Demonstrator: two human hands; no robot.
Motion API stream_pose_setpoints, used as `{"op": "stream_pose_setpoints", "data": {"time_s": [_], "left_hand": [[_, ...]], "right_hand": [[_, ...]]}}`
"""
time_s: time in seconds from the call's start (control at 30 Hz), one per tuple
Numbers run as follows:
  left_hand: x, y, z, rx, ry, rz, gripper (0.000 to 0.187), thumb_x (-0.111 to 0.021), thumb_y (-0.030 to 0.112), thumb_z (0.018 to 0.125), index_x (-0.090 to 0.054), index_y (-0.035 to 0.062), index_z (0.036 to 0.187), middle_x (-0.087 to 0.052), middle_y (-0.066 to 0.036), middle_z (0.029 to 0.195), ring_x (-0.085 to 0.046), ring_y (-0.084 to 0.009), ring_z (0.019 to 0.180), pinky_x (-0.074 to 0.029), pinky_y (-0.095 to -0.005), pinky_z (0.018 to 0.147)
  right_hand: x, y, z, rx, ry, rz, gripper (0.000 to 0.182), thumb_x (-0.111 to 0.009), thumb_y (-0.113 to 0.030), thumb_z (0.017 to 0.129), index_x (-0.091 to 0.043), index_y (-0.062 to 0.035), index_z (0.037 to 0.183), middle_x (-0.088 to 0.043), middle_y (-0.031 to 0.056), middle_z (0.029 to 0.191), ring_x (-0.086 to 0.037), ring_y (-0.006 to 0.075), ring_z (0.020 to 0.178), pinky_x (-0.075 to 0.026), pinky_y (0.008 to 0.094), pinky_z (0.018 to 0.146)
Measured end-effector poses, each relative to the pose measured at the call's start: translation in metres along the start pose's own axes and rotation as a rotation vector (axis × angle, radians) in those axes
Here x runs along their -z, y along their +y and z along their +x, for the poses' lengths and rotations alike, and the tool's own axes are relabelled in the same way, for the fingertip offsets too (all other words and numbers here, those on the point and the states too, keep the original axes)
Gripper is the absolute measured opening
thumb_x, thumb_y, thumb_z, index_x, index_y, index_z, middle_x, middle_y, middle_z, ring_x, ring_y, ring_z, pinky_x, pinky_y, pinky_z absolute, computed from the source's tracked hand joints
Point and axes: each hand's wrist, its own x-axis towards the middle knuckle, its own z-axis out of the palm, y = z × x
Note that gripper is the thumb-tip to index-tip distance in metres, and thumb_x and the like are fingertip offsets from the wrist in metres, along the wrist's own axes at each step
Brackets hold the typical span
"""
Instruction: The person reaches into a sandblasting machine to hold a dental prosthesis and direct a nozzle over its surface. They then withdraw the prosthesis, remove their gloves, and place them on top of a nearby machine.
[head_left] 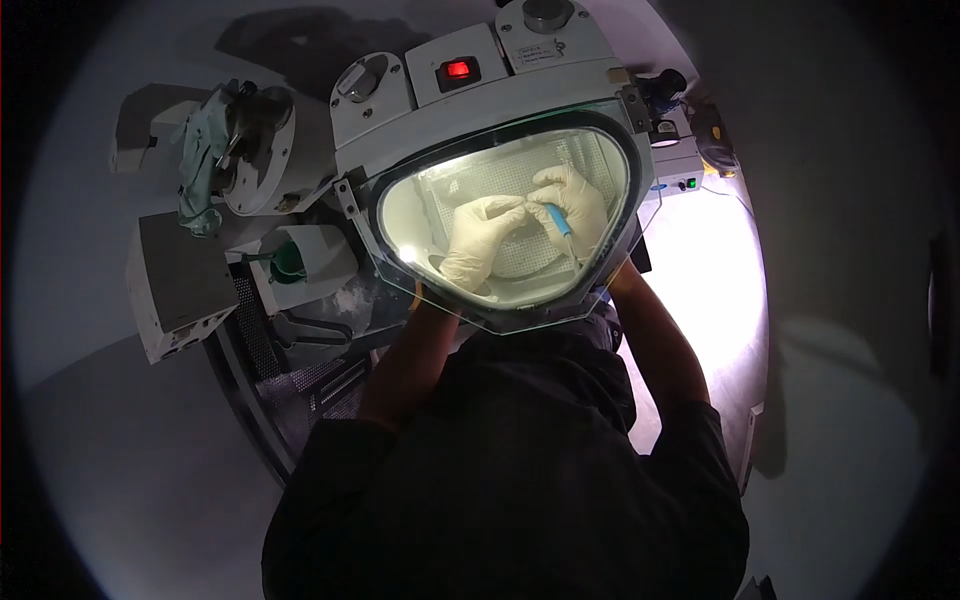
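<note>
Through the window [425, 180] of a lit blasting cabinet I see both my hands in pale gloves. My left hand [478, 238] is closed in a pinch, its fingertips pointing right; whatever it may hold is too small or hidden to name. Facing it, my right hand [578, 205] is closed around a blue blasting handpiece [558, 219], whose narrower light-coloured end runs down toward the lower right. The fingertips of both hands are close together above a perforated grid floor [515, 258]. Both forearms enter the cabinet from below.
A lit red switch [457, 69] sits on the cabinet top between two round knobs. To the left are an opened round lid [268, 150] with a greenish glove [200, 160] and a white container with a green scoop [287, 262]. Bright light falls on the surface at right [705, 270].
</note>
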Motion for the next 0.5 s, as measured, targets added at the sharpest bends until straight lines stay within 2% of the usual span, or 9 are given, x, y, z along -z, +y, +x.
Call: {"op": "stream_pose_setpoints", "data": {"time_s": [0.03,0.13,0.2,0.33,0.37,0.5], "left_hand": [[-0.002,0.007,-0.005,-0.012,-0.018,0.060,0.029,-0.075,0.015,0.098,-0.073,-0.0060,0.118,-0.077,-0.011,0.107,-0.072,-0.0175,0.093,-0.059,-0.0333,0.087],[-0.006,0.016,-0.008,-0.003,-0.028,0.058,0.027,-0.074,0.014,0.098,-0.074,-0.0047,0.116,-0.077,-0.010,0.104,-0.071,-0.0146,0.091,-0.057,-0.0299,0.084],[-0.004,0.011,-0.003,0.029,-0.055,0.007,0.028,-0.073,0.016,0.099,-0.074,-0.0052,0.118,-0.076,-0.010,0.104,-0.070,-0.0149,0.093,-0.057,-0.0310,0.086],[0.001,0.004,-0.001,-0.003,-0.077,0.107,0.027,-0.069,0.019,0.102,-0.074,-0.0035,0.116,-0.075,-0.008,0.105,-0.068,-0.0140,0.097,-0.054,-0.0305,0.090],[0.003,-0.002,0.001,-0.007,-0.074,0.100,0.029,-0.070,0.023,0.102,-0.071,-0.0022,0.116,-0.072,-0.004,0.102,-0.066,-0.0117,0.092,-0.054,-0.0281,0.089],[0.003,-0.011,0.005,0.058,-0.083,-0.016,0.023,-0.066,0.022,0.106,-0.068,-0.0008,0.108,-0.067,-0.002,0.096,-0.058,-0.0079,0.082,-0.048,-0.0226,0.078]], "right_hand": [[0.000,0.000,0.000,-0.003,-0.001,0.002,0.013,-0.079,-0.005,0.088,-0.075,-0.0017,0.100,-0.068,0.0144,0.114,-0.069,0.0275,0.102,-0.057,0.0347,0.087],[0.002,-0.001,0.000,-0.001,-0.002,0.011,0.014,-0.079,-0.006,0.089,-0.075,-0.0017,0.102,-0.068,0.0146,0.114,-0.069,0.0271,0.102,-0.057,0.0346,0.087],[0.002,-0.002,-0.002,-0.026,-0.001,0.040,0.015,-0.079,-0.007,0.089,-0.075,-0.0017,0.102,-0.068,0.0145,0.114,-0.069,0.0269,0.102,-0.056,0.0345,0.087],[0.000,-0.002,-0.001,-0.038,0.019,0.075,0.015,-0.080,-0.006,0.088,-0.075,-0.0016,0.101,-0.068,0.0146,0.115,-0.070,0.0262,0.102,-0.057,0.0343,0.087],[0.000,-0.002,-0.001,-0.039,0.022,0.075,0.015,-0.080,-0.006,0.087,-0.075,-0.0017,0.101,-0.068,0.0146,0.115,-0.070,0.0261,0.102,-0.057,0.0342,0.088],[-0.001,0.003,-0.001,-0.025,0.020,0.065,0.017,-0.081,-0.006,0.086,-0.076,-0.0018,0.102,-0.069,0.0151,0.116,-0.070,0.0258,0.103,-0.056,0.0339,0.089]]}}
